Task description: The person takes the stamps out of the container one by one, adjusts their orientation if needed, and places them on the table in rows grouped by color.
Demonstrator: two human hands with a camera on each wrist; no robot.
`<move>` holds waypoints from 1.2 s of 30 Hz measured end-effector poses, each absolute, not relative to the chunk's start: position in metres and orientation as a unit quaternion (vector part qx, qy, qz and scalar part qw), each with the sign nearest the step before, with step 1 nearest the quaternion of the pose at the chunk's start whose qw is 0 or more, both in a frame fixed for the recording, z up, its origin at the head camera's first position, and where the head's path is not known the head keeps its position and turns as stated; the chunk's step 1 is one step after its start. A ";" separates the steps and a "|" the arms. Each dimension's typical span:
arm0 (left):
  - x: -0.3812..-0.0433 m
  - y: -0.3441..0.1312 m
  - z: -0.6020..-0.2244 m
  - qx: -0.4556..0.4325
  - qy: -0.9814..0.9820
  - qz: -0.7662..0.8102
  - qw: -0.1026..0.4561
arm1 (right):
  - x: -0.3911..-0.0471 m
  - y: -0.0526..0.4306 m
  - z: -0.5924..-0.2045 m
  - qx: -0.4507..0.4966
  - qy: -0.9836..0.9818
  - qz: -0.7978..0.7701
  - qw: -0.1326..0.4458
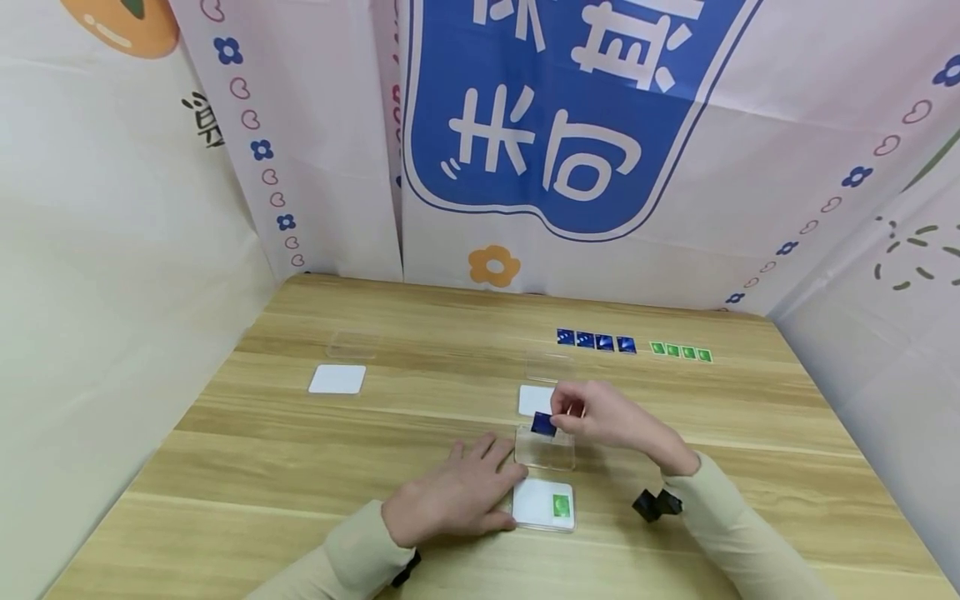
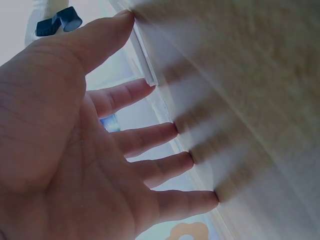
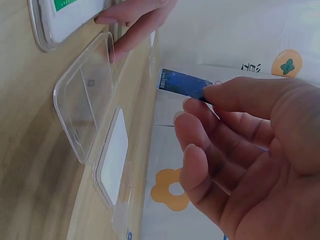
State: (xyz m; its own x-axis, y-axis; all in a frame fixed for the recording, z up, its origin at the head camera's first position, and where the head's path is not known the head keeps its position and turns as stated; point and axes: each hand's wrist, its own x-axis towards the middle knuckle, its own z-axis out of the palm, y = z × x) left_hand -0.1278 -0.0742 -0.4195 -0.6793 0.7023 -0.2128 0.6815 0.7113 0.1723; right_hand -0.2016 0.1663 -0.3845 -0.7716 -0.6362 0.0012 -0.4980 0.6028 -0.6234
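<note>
My right hand (image 1: 607,421) pinches a small dark blue card (image 1: 543,424) between thumb and finger, above a clear plastic lid (image 1: 544,454). In the right wrist view the blue card (image 3: 182,84) is held up off the table. With fingers spread, my left hand (image 1: 465,490) rests on the wood, its thumb and forefinger at the left edge of a white flat case (image 1: 534,504). A green card (image 1: 561,506) lies on the right part of that case. Left-hand fingertips (image 2: 210,199) meet the tabletop in the left wrist view.
Behind the right hand lies another white case (image 1: 533,400) with a clear lid (image 1: 549,367) beyond it. A third white case (image 1: 337,379) and lid (image 1: 354,344) lie at left. Rows of blue cards (image 1: 585,339) and green cards (image 1: 681,352) lie far right. Printed cloth (image 1: 337,167) walls the table.
</note>
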 end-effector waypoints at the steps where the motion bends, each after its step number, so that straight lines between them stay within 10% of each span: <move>1: -0.128 -0.074 -0.420 0.378 0.915 0.040 0.133 | -0.203 0.167 -0.384 -0.319 0.889 -0.311 0.110; 36: -0.128 -0.074 -0.420 0.373 0.915 0.047 0.147 | -0.244 0.169 -0.380 -0.285 0.896 -0.326 0.103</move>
State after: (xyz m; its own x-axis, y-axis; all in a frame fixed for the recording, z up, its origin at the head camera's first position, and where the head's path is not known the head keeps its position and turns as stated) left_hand -0.1284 -0.0743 -0.4199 -0.6781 0.6970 -0.2331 0.6694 0.7167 0.1958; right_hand -0.2436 0.1694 -0.3800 -0.8165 -0.5774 0.0017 -0.4438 0.6256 -0.6416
